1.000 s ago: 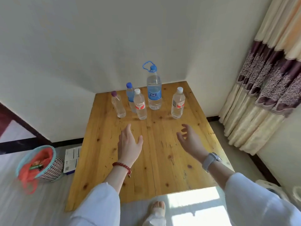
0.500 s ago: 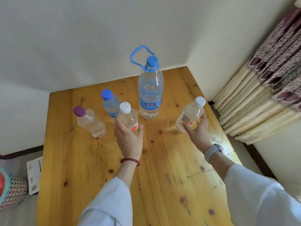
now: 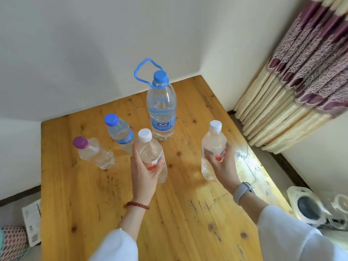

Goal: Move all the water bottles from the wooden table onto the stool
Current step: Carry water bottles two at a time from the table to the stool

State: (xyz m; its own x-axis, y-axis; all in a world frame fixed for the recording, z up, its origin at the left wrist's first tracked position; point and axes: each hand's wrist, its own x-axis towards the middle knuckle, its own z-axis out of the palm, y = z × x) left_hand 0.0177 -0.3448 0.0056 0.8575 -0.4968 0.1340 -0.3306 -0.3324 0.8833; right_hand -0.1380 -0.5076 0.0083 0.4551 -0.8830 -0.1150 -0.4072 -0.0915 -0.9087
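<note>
Five clear plastic water bottles stand toward the far half of the wooden table [image 3: 90, 194]. The left hand [image 3: 144, 173] is wrapped around the lower body of a white-capped bottle [image 3: 150, 149], thumb on one side and fingers on the other, over its red-and-white label; the bottle appears full of clear water. The right hand [image 3: 223, 164] closes in the same way around a second white-capped bottle [image 3: 213, 144] with a like label, also filled with clear water. Whether either base is off the tabletop cannot be told.

Just behind the left-held bottle, touching or nearly so, stands a smaller blue-capped bottle [image 3: 119, 131] with a blue label. Left of it, apart, is a purple-capped bottle [image 3: 94, 152] with no visible label. Behind and between the two held bottles rises the tall large bottle [image 3: 162, 108], blue cap, blue loop handle, blue label, water up to its shoulder. None of these three is touched.

A red bead bracelet [image 3: 138, 205] circles the left wrist; a pale watch [image 3: 243, 191] sits on the right. Both sleeves are white.

The table fills a corner of pale walls. A patterned curtain [image 3: 305, 76] hangs at right. On the floor at right lies a pale plastic object [image 3: 308, 206] with a dark centre; at left, a printed box [image 3: 32, 219] and a mesh basket [image 3: 13, 240].
</note>
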